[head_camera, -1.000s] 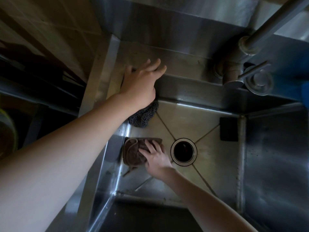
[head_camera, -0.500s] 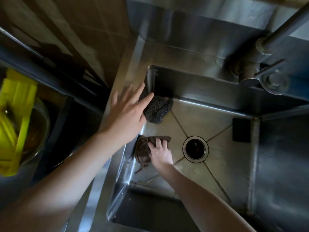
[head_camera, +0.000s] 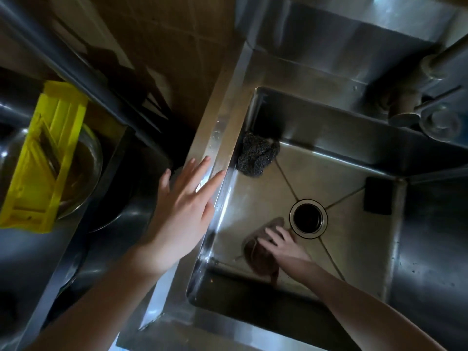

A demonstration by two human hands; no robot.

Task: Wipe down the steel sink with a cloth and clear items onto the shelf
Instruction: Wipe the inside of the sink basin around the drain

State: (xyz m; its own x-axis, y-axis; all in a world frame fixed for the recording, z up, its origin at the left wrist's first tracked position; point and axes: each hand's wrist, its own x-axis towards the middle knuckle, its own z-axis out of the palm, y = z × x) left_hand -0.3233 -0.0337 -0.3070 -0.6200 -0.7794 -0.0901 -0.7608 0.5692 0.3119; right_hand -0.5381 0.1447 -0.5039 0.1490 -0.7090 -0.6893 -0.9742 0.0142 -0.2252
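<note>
Yellow mandoline slicer (head_camera: 44, 158) propped across a glass bowl (head_camera: 89, 171) at left, steel tap (head_camera: 405, 108) at far right.

The brushed stainless-steel sink (head_camera: 220, 138) is smooth and shiny, with bright glare along its left rim and duller, faintly streaked metal on its floor. The round polished metal drain ring (head_camera: 309, 234) gleams. The dark grey steel-wool scourer (head_camera: 257, 154) looks wiry and rough. The crumpled brown cloth (head_camera: 258, 262) is soft and matt, and the black rectangular pad (head_camera: 377, 196) is matt too. The yellow plastic slicer (head_camera: 43, 158) is smooth and slightly glossy.
</note>
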